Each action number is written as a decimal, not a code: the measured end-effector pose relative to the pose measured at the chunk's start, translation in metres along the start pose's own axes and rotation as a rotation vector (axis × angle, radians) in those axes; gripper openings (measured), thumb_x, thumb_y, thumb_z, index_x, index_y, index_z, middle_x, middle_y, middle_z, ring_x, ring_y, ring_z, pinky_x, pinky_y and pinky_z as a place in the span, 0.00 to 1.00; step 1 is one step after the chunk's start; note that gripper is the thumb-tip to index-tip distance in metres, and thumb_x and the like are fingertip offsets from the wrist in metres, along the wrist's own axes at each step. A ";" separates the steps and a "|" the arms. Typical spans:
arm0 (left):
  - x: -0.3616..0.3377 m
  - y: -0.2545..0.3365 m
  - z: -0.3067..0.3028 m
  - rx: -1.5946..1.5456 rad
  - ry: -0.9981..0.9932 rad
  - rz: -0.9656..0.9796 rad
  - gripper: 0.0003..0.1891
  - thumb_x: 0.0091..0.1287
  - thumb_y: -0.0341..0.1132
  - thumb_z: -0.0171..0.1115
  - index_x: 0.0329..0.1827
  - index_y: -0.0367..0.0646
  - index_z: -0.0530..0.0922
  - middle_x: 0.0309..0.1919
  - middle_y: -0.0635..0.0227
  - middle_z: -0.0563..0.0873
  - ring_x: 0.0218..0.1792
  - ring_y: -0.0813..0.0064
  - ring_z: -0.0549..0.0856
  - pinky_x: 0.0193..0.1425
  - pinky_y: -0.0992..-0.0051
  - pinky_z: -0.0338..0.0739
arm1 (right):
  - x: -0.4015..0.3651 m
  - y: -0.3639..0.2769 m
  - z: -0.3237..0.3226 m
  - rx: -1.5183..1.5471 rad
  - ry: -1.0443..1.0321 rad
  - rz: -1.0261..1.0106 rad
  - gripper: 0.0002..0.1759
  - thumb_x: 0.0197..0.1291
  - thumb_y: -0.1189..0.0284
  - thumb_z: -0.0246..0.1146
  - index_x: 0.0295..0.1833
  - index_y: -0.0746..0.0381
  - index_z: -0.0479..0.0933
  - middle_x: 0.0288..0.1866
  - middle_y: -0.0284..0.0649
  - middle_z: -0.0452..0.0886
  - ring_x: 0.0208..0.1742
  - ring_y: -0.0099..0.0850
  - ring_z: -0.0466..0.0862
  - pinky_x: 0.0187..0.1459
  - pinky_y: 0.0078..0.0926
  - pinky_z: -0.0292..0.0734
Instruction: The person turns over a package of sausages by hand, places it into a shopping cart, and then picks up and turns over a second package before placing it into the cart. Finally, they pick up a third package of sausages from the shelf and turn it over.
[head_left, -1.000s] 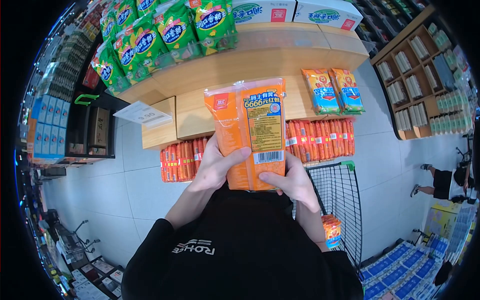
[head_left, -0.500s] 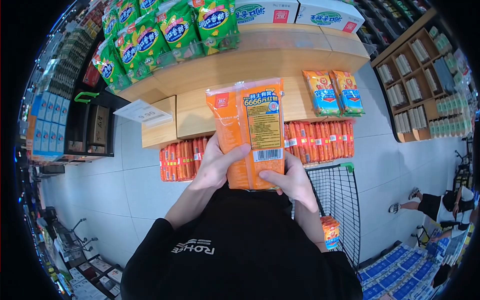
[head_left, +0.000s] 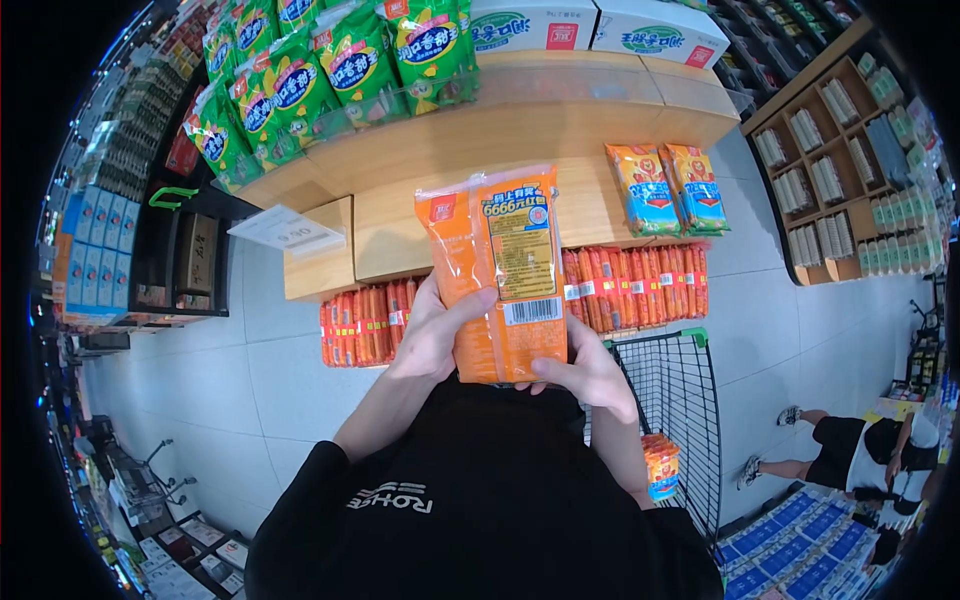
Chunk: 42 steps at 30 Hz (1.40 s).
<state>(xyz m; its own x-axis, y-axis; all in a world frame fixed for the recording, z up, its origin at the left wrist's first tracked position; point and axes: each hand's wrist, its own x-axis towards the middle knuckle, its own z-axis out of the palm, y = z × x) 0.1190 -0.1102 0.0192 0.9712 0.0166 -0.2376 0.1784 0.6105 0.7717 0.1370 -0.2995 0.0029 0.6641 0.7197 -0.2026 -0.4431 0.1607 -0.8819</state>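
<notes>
An orange plastic food packet is upright in front of my chest, its printed back with a barcode and a yellow text panel facing me. My left hand grips its left side, thumb lying across the front. At the lower right, my right hand holds the bottom corner, with its thumb on the front and fingers mostly hidden behind. Just beyond the packet is a wooden display shelf. Two orange-and-blue packets stand on the shelf's right end.
Red-wrapped sausages line the shelf's near edge. Green bags and white boxes fill the upper tier. A price card sticks out at left. To my right is a shopping cart containing packets. Another person is at far right.
The packet has tilted and shifted slightly left in my hands, and my right thumb sits a little lower on it. At far right, the other person has moved a step.
</notes>
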 end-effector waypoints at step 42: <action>0.041 0.007 -0.060 -0.345 -0.738 0.007 0.15 0.65 0.48 0.47 0.29 0.46 0.68 0.22 0.69 0.70 0.25 0.72 0.70 0.41 0.69 0.68 | 0.001 0.108 0.090 0.758 0.428 -0.126 0.30 0.66 0.58 0.48 0.66 0.68 0.55 0.57 0.41 0.71 0.45 0.21 0.77 0.42 0.19 0.77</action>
<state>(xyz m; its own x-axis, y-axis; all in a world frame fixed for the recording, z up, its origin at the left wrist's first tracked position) 0.1506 -0.0576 -0.0210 0.8473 -0.4317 0.3094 0.2305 0.8237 0.5180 0.0356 -0.2212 -0.0542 0.8362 0.3757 -0.3996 -0.5311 0.7363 -0.4193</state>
